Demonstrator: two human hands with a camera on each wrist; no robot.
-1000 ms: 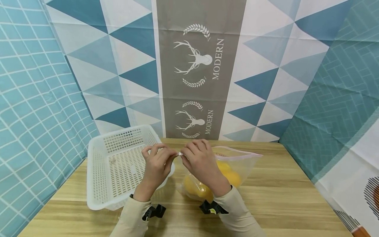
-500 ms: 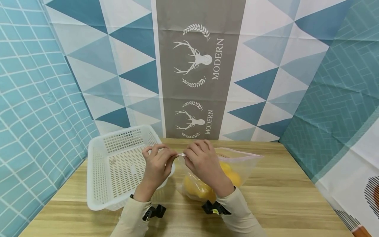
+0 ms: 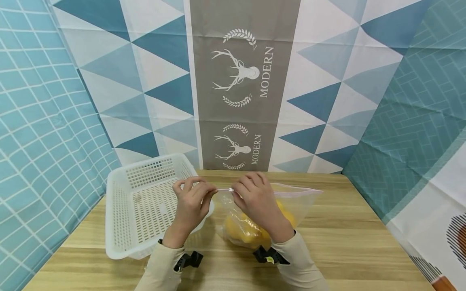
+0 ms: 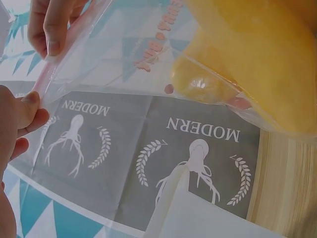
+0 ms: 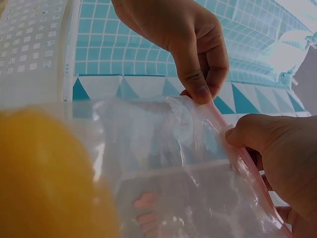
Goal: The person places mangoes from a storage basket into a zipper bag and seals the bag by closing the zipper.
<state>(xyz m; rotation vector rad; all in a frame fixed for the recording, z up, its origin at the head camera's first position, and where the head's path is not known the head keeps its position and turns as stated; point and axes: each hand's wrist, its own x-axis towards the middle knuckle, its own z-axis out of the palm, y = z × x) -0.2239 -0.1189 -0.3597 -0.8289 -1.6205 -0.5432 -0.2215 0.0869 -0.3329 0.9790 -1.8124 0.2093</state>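
A clear zip bag (image 3: 303, 201) with a pink closure strip stands on the table, holding several rounded yellow fruits (image 3: 234, 229) whose kind I cannot tell. My left hand (image 3: 190, 204) pinches the bag's left top corner between thumb and finger. Farther right on the same strip, my right hand (image 3: 257, 200) pinches a small pale slider (image 5: 228, 132). Between the two hands a short stretch of strip runs taut. Right of my right hand the bag's mouth gapes. Red lettering (image 4: 156, 39) shows on the plastic in the left wrist view.
A white perforated plastic basket (image 3: 110, 218) stands left of the bag, close to my left hand. The wooden table (image 3: 349, 242) ends at a patterned cloth backdrop (image 3: 247, 101). Tiled-pattern cloth (image 3: 47, 133) hangs along the left side.
My right hand has moved steadily right along the strip with the slider, lengthening the stretch between the hands. My left hand has stayed at the corner.
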